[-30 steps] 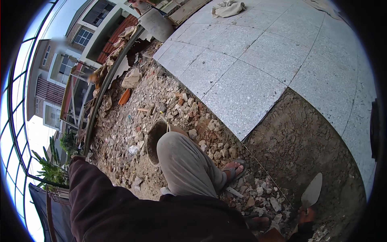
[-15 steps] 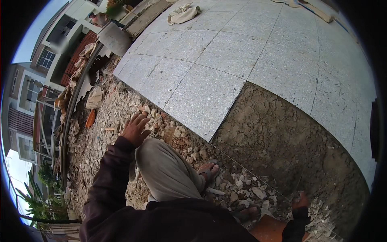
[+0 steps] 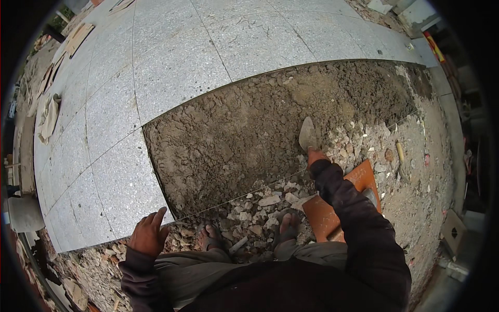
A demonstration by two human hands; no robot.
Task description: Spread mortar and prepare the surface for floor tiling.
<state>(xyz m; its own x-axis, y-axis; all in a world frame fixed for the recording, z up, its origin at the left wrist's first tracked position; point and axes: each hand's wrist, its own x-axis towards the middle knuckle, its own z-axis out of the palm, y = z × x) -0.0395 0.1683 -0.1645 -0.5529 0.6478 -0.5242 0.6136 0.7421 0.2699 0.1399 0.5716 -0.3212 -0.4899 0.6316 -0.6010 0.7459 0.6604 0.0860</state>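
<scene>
My right hand (image 3: 317, 155) is closed on the handle of a pointed trowel (image 3: 307, 135). The trowel's grey blade points away from me, over the near side of a bed of damp grey-brown mortar (image 3: 223, 140). My left hand (image 3: 147, 232) holds nothing, its fingers apart, at the near edge of a speckled grey floor tile (image 3: 132, 192), close to the tile's corner. A thin string (image 3: 249, 191) runs along the mortar's near side from that corner. Laid speckled tiles (image 3: 171, 67) border the mortar on its left and far sides.
Broken rubble (image 3: 257, 213) lies around my sandalled feet. An orange flat board (image 3: 325, 216) rests beneath my right forearm. A crumpled cloth (image 3: 49, 118) lies on the tiles at left, a grey bucket (image 3: 25, 214) at far left. A short stick (image 3: 400, 153) lies on the right.
My view has swung right and down onto the mortar. The trowel in my right hand now shows. My left hand has come from above the rubble by my knee to the tile's edge.
</scene>
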